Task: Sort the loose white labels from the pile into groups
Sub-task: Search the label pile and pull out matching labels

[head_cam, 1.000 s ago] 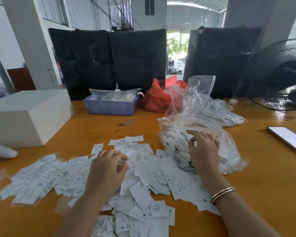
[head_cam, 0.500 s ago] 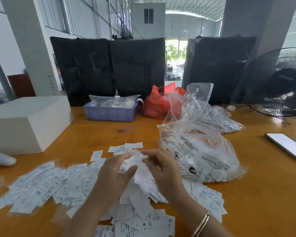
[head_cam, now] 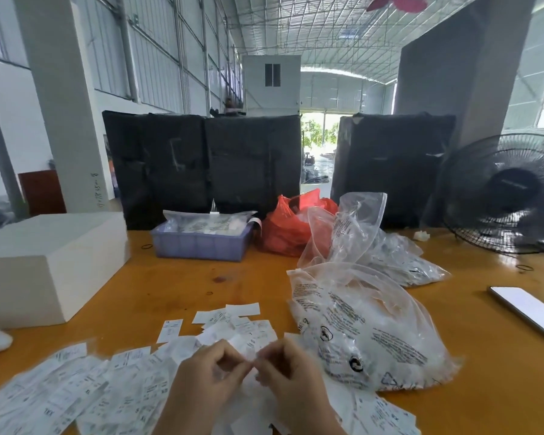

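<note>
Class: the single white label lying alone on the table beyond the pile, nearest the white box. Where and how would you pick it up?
Probably pinch the label by its far short edge, coming from above and from the white box side. It lies flat on the table, with bare wood beyond that edge, while its near end meets the pile.

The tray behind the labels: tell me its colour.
The tray is pale purple-blue, seen in the head view.
</note>
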### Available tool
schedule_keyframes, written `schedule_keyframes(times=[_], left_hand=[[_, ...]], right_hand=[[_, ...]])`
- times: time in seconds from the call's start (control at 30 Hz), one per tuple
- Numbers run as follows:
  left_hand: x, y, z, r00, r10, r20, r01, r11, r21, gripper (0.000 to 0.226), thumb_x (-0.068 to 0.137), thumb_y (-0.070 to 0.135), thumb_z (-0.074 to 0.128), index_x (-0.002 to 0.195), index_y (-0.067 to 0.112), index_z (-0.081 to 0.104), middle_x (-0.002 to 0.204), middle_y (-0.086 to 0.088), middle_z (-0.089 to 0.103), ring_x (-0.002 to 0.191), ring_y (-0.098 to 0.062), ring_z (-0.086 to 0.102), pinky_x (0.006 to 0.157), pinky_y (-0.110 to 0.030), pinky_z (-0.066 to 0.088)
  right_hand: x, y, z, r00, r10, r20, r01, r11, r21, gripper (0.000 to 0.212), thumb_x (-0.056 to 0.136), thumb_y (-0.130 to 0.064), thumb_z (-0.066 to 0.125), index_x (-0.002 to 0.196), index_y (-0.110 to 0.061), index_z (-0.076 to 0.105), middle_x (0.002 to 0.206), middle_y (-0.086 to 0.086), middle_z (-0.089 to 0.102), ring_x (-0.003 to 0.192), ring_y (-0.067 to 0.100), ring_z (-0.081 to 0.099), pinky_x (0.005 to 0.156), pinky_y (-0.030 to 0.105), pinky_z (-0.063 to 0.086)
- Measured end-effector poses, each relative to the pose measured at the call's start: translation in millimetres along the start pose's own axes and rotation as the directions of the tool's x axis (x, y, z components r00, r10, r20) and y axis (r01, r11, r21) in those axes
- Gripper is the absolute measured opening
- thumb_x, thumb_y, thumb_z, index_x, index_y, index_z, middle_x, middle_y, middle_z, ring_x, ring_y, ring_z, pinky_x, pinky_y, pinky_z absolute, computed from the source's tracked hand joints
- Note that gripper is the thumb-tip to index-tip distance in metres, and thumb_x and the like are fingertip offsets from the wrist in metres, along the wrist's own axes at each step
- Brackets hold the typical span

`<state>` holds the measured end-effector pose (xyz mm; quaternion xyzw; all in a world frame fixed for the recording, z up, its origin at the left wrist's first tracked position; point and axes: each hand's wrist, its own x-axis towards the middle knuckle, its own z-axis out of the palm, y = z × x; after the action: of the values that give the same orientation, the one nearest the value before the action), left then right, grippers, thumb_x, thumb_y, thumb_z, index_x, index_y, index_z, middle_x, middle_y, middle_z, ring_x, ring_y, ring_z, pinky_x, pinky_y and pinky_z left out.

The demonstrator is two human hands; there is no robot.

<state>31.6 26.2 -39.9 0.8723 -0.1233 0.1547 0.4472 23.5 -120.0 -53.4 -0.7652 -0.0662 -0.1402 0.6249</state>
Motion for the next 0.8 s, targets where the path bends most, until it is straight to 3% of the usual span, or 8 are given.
schedule_keyframes(times=[0.13,0.23,0.3,0.37,0.47,0.6,0.8], left_hand=[[-0.5,-1.6,-0.7,1.000,-0.014,0.011,0.014,1.000,-0.016,0.028,0.079,0.029,0.073,0.055,0.025,0.060,0.060,0.003,0.064,0.060,-0.008,0.058,0.064,-0.002,0.039],[-1.2,-0.3,-1.8,1.000,-0.006,0.025,0.006,1.000,-0.027,0.018,0.082,0.033,0.067,0.065,0.031,0.067,0.064,0.009,0.065,0.069,-0.008,0.061,0.063,-0.008,0.044],[-2.0,-0.1,-2.5,0.999,0.036,0.008,-0.036,0.999,-0.034,0.011,0.085,0.029,0.065,0.081,0.038,0.071,0.073,0.019,0.067,0.081,0.003,0.060,0.067,-0.006,0.045],[-1.9,-1.9,-2.1,0.996,0.084,-0.008,-0.084,0.996,-0.016,0.020,0.088,0.029,0.062,0.104,0.035,0.070,0.089,0.025,0.066,0.090,0.012,0.055,0.072,-0.002,0.042],[-1.0,-2.7,-1.0,0.997,0.080,0.008,-0.080,0.997,0.008,0.038,0.088,0.037,0.058,0.125,0.045,0.048,0.107,0.031,0.052,0.097,0.008,0.051,0.073,-0.003,0.041],[-0.6,-2.0,-0.5,0.994,0.106,0.002,-0.106,0.994,0.030,0.046,0.087,0.036,0.061,0.123,0.054,0.036,0.109,0.038,0.039,0.104,0.011,0.043,0.073,0.000,0.040],[-0.5,-8.8,1.5,0.982,0.189,-0.016,-0.187,0.979,0.085,0.039,0.085,0.039,0.063,0.119,0.052,0.049,0.107,0.031,0.046,0.109,0.014,0.037,0.083,-0.011,0.041]], right_hand=[[0.6,0.3,0.0,0.998,0.059,-0.024,-0.060,0.997,-0.042,0.024,0.085,-0.018,0.067,0.063,-0.024,0.063,0.054,-0.003,0.065,0.056,0.011,0.061,0.065,0.036,0.055],[-1.7,-0.4,0.9,1.000,0.022,-0.018,-0.024,0.994,-0.110,0.027,0.089,-0.022,0.062,0.064,-0.032,0.064,0.056,-0.007,0.064,0.059,0.009,0.063,0.065,0.033,0.056],[-2.2,0.6,0.7,1.000,0.003,-0.018,-0.005,0.992,-0.123,0.026,0.090,-0.021,0.061,0.070,-0.037,0.066,0.058,-0.008,0.064,0.059,0.005,0.062,0.062,0.025,0.054],[-2.4,-0.2,0.4,0.999,0.018,-0.027,-0.020,0.995,-0.103,0.021,0.090,-0.022,0.060,0.076,-0.035,0.069,0.061,-0.007,0.066,0.057,0.004,0.062,0.059,0.021,0.051],[-2.9,-2.4,-1.5,0.997,0.078,-0.029,-0.077,0.997,0.027,0.022,0.092,-0.015,0.056,0.085,-0.030,0.070,0.063,-0.002,0.068,0.055,0.007,0.062,0.055,0.020,0.050],[-4.5,-3.3,-3.0,0.994,0.104,-0.025,-0.101,0.989,0.104,0.023,0.094,-0.011,0.052,0.089,-0.026,0.068,0.063,0.001,0.069,0.053,0.012,0.063,0.052,0.021,0.050],[-5.0,-1.2,-1.5,0.999,0.045,0.002,-0.045,0.995,0.088,0.034,0.097,-0.004,0.044,0.097,-0.033,0.062,0.069,-0.002,0.069,0.053,0.012,0.063,0.052,0.021,0.050]])
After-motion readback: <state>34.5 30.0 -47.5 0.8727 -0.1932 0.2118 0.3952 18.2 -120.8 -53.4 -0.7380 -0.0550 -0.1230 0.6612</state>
